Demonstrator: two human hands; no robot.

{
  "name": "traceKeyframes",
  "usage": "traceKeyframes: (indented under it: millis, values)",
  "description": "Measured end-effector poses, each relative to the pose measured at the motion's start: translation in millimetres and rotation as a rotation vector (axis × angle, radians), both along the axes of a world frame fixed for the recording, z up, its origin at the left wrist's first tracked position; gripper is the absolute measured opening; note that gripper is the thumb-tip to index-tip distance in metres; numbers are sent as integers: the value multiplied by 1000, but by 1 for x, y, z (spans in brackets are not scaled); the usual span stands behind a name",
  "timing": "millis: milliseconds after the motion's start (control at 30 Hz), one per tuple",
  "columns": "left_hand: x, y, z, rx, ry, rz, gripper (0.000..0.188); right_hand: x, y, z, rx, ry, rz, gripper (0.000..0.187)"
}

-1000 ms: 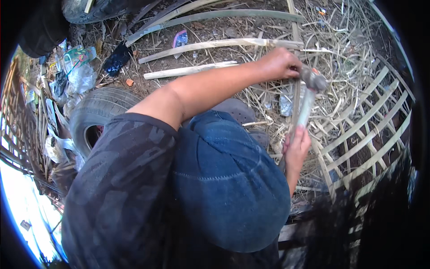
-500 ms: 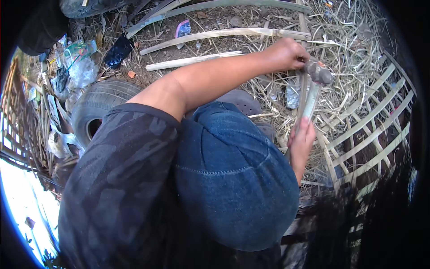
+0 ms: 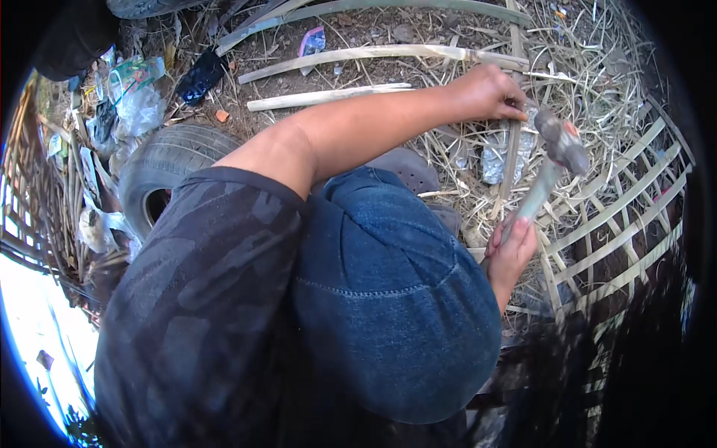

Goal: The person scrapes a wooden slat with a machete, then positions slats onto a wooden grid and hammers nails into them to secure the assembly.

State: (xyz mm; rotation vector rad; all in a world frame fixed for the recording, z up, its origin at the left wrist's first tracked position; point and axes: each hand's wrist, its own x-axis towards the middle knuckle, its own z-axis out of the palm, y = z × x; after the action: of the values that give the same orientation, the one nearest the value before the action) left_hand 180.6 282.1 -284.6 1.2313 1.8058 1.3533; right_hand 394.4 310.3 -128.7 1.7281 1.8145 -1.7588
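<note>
Reaching far across in front of me, my left hand point(image 3: 489, 93) is closed in a pinch over a flat wooden strip point(image 3: 513, 160). Whatever is between its fingertips is too small to make out. My right hand point(image 3: 514, 246) grips a hammer point(image 3: 544, 179) by its pale handle. The hammer's grey metal head point(image 3: 562, 142) is in the air to the right of my left fingertips, apart from them. Split bamboo slats point(image 3: 381, 52) lie crosswise on the ground, with some ends near or at the strip.
My denim-covered knee point(image 3: 396, 299) fills the middle, beside a grey clog point(image 3: 407, 168). A tyre point(image 3: 175, 160) and plastic litter point(image 3: 138, 104) lie left. Woven bamboo lattice point(image 3: 620, 231) stands at right. Dry shavings point(image 3: 590, 89) cover the ground.
The hammer head has swung to the right, away from my left fingertips, and my right hand has moved slightly right with it. My left hand keeps its pinch at the strip.
</note>
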Motion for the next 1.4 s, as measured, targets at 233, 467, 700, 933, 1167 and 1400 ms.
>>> traceKeyframes:
  millis: [233, 467, 700, 933, 1167, 1400]
  values:
    - [-3, -1, 4, -14, 10, -10, 17, -6, 5, -8, -36, 8, 19, 34]
    - [2, -3, -2, 43, -6, -21, 15, -3, -2, 1, -41, -25, -27, 33]
    - [-6, -7, 12, -83, 118, -10, 29, 6, -16, 12, -31, 12, -50, 36]
    - [-5, -42, 45, -284, 436, -51, 50, 19, -36, 6, -77, -26, -227, 35]
    - [-9, -49, 20, -518, 336, -194, 50, 0, -23, -11, -87, 9, -133, 36]
    - [-8, -48, 14, -520, 148, -197, 57, -15, -16, 11, -50, 131, -114, 38]
